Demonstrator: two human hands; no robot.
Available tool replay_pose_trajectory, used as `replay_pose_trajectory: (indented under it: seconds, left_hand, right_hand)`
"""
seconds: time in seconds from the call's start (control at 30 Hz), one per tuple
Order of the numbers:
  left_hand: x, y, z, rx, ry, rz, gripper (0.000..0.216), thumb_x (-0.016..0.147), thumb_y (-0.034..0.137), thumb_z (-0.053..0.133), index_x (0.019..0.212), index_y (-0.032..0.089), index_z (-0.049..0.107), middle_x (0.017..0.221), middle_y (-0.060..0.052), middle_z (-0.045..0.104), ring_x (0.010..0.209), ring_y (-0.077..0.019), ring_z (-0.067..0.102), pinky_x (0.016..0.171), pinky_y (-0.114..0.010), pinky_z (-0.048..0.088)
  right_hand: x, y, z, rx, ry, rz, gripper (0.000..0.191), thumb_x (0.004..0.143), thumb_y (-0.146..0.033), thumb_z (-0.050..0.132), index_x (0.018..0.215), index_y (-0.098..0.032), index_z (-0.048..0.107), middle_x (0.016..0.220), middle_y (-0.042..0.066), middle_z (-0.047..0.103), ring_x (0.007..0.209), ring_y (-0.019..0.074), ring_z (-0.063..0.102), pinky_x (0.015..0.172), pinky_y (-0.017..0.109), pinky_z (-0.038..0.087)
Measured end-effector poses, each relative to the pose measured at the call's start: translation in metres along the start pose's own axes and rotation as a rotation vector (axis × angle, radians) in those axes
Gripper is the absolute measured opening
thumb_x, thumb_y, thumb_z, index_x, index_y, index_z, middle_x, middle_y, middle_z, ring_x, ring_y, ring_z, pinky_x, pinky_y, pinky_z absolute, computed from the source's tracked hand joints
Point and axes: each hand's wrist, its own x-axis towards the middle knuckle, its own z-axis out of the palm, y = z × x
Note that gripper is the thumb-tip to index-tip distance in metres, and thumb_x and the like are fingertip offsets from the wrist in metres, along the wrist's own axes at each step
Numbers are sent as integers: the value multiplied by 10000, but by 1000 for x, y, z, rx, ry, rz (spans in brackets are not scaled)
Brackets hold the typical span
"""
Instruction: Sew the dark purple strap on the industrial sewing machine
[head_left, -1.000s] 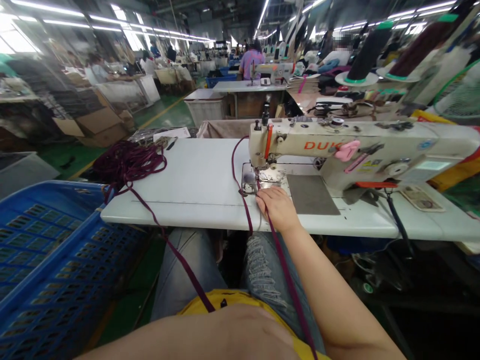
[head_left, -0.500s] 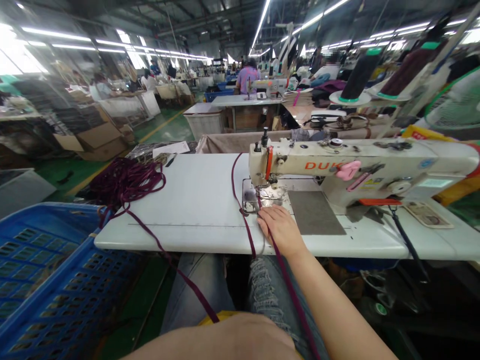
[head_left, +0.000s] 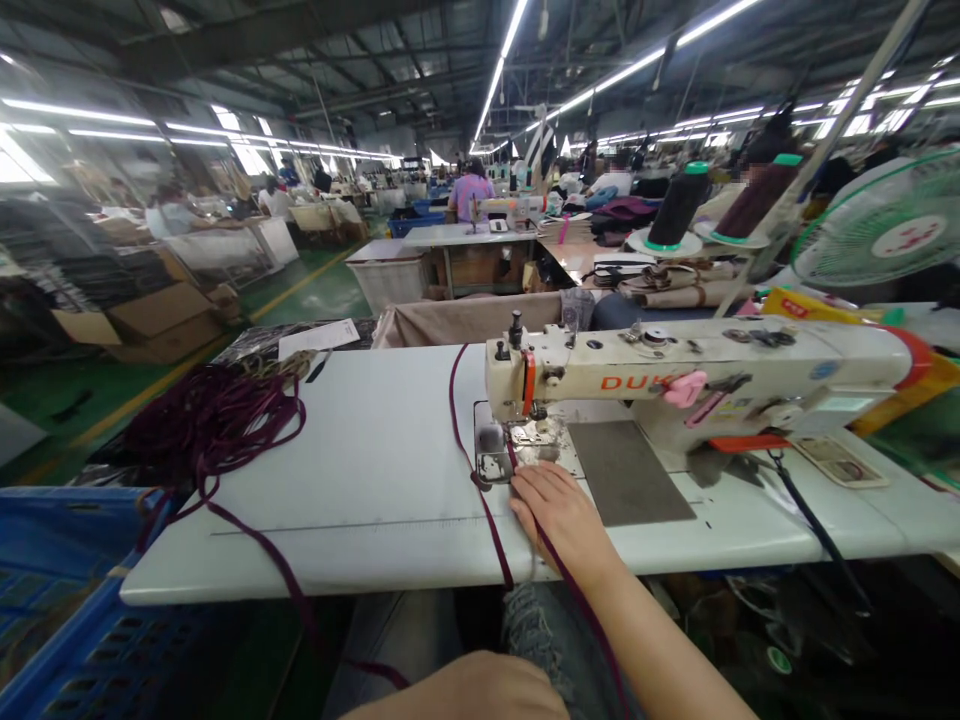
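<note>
My right hand [head_left: 562, 520] lies on the sewing machine's bed just in front of the needle area, fingers together and thumb tucked in. A narrow dark purple fabric strip [head_left: 581, 600] runs from the presser foot [head_left: 511, 432] under its fingertips and out past the thumb toward my lap. At the bottom edge is my left hand [head_left: 480, 690], back up, with its fingers hidden. Another length of purple strip [head_left: 375, 672] leads down to it from the left; whether it is gripped does not show. One more length [head_left: 491, 530] lies left of the needle, hanging over the table edge.
A tangled purple strip pile [head_left: 217, 415] lies at the table's left end, above a blue plastic basket [head_left: 97, 640]. The sewing machine [head_left: 585, 365] fills the right side of the white table [head_left: 360, 430]. Behind stand thread cones [head_left: 679, 205] and a green fan [head_left: 892, 235].
The camera view has tilted up, so the table sits lower in the picture. My right hand keeps its place by the needle; my left hand shows less of its arm at the bottom.
</note>
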Motion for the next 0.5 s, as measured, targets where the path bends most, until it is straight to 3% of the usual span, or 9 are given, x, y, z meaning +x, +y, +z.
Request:
replay_pose_trajectory:
  seconds: [0.1, 0.2, 0.3, 0.43, 0.5]
  left_hand:
    - [-13, -16, -7, -139, 44, -108, 480, 1078, 575, 436, 1081, 230, 769, 924, -80, 790, 915, -195, 732, 912, -256, 544]
    - [-25, -22, -17, -372, 41, -308, 576, 946, 727, 599, 1119, 215, 799, 977, -82, 781, 871, -209, 720, 825, -267, 553]
    - [-34, -24, -19, -572, 67, -474, 687, 900, 813, 578, 1104, 195, 798, 1010, -76, 762, 898, -221, 703, 825, -284, 541]
    - [-42, -45, 8, -824, 201, -617, 663, 969, 760, 487, 1065, 171, 777, 986, -78, 742, 940, -219, 667, 887, -318, 499]
    - [-43, -66, 31, -941, 299, -735, 726, 798, 859, 589, 991, 172, 726, 885, -75, 709, 811, -213, 653, 796, -339, 503]
  right_hand:
    - [1, -1, -2, 13, -11, 6, 263, 1075, -292, 544, 1227, -171, 722, 1264, 114, 763, 1179, 254, 699, 1159, 493, 507]
    - [2, -1, -4, 13, -15, 10, 267, 1073, -289, 548, 1237, -168, 721, 1273, 120, 760, 1187, 260, 698, 1152, 499, 518]
    - [3, -1, -5, 5, -9, 13, 267, 1073, -288, 553, 1240, -165, 722, 1278, 124, 758, 1199, 263, 697, 1146, 498, 525]
    - [4, -1, -6, 10, -22, 16, 276, 1080, -294, 540, 1254, -170, 716, 1285, 117, 758, 1205, 260, 698, 1148, 499, 528]
    - [5, -1, -7, 7, -34, 16, 279, 1081, -292, 533, 1259, -175, 714, 1290, 115, 757, 1204, 260, 700, 1143, 503, 535]
